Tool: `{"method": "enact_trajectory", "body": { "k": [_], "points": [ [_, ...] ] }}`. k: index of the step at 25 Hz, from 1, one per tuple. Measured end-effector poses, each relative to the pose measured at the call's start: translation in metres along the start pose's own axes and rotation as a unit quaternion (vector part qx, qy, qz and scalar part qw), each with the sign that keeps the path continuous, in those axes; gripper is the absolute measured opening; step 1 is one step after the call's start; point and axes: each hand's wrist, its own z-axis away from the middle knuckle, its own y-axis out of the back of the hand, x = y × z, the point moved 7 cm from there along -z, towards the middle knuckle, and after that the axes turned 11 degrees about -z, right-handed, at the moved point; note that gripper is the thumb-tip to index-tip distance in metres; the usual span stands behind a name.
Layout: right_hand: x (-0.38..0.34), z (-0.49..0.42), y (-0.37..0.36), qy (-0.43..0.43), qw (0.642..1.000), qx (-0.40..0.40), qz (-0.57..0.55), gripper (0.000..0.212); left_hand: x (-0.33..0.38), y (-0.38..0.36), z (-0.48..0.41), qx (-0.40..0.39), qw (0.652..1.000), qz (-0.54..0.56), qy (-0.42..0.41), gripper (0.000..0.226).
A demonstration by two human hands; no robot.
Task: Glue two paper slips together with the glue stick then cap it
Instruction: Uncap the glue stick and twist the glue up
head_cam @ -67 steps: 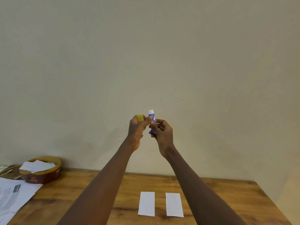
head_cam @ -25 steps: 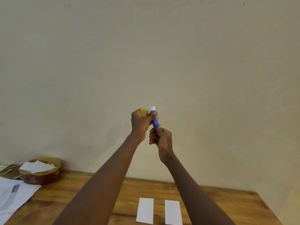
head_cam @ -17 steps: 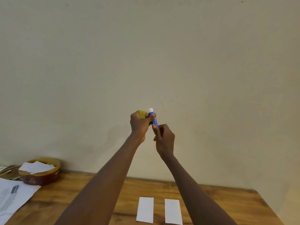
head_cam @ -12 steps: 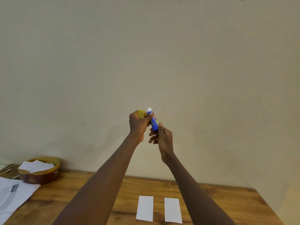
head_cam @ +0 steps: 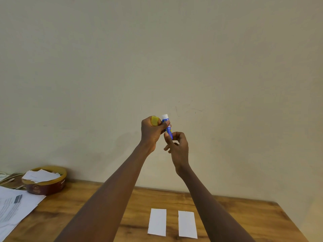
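Note:
I hold the blue glue stick [head_cam: 168, 128] upright in front of the wall, its white tip uncovered at the top. My left hand [head_cam: 151, 131] pinches the upper part of the tube and also keeps the yellow cap [head_cam: 155, 120] tucked in its fingers. My right hand [head_cam: 177, 146] has thumb and fingers around the tube's bottom end. Two white paper slips lie side by side on the wooden table [head_cam: 244, 215] below my arms: the left slip [head_cam: 157, 221] and the right slip [head_cam: 187, 224], a small gap between them.
A round brown tin [head_cam: 46, 185] filled with loose paper pieces stands at the table's back left. Printed sheets [head_cam: 13, 208] lie at the left edge. A plain wall runs along the back of the table.
My right hand has shifted its fingers around the bottom of the tube while the left hand kept its hold. The view tilted slightly; the slips have not moved.

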Motion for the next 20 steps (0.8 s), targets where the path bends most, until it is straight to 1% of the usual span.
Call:
{"method": "enact_trajectory", "body": {
  "k": [1, 3, 4, 6, 7, 8, 10, 12, 13, 14, 17, 18, 20],
  "points": [
    [-0.004, -0.001, 0.002, 0.027, 0.999, 0.026, 0.022, 0.019, 0.0, 0.0, 0.0, 0.004, 1.0, 0.002, 0.002, 0.036],
    [-0.006, -0.002, 0.001, 0.035, 0.997, 0.027, 0.056, 0.02, 0.001, 0.0, 0.001, 0.007, 1.0, -0.006, 0.001, 0.037],
    [-0.003, -0.003, -0.001, 0.024, 0.998, 0.013, 0.058, 0.024, 0.0, -0.001, 0.002, 0.005, 1.0, -0.008, 0.0, 0.037],
    [0.005, -0.003, -0.002, -0.015, 0.999, -0.013, 0.025, 0.034, -0.002, 0.0, 0.004, 0.003, 1.0, 0.001, 0.004, 0.038],
    [0.008, -0.001, -0.003, -0.033, 0.999, -0.019, 0.008, 0.036, -0.004, 0.0, 0.004, 0.003, 1.0, 0.004, 0.006, 0.038],
    [0.01, -0.001, -0.003, -0.039, 0.999, -0.022, -0.005, 0.034, -0.006, 0.001, 0.005, 0.003, 1.0, 0.004, 0.007, 0.038],
    [0.01, 0.001, -0.002, -0.019, 1.0, -0.016, 0.007, 0.021, -0.009, 0.002, 0.005, 0.0, 1.0, 0.005, 0.008, 0.036],
    [0.006, 0.0, 0.0, 0.009, 0.999, 0.008, 0.034, 0.018, -0.01, 0.003, 0.004, 0.0, 1.0, 0.013, 0.009, 0.036],
    [0.006, -0.002, 0.0, 0.008, 0.999, 0.015, 0.041, 0.016, -0.01, 0.002, 0.004, 0.002, 1.0, 0.014, 0.009, 0.037],
    [0.007, -0.003, -0.001, -0.001, 0.999, 0.009, 0.04, 0.016, -0.009, 0.002, 0.004, 0.004, 1.0, 0.011, 0.008, 0.038],
    [0.013, -0.003, -0.008, -0.032, 0.998, -0.042, 0.035, 0.031, -0.01, 0.003, 0.002, 0.008, 1.0, -0.01, 0.002, 0.039],
    [0.013, -0.002, -0.009, -0.03, 0.998, -0.051, 0.033, 0.031, -0.011, 0.004, 0.002, 0.008, 1.0, -0.015, -0.001, 0.039],
    [0.011, 0.0, -0.008, -0.005, 0.999, -0.039, 0.038, 0.023, -0.011, 0.005, 0.0, 0.005, 1.0, -0.009, -0.007, 0.039]
  ]
}}
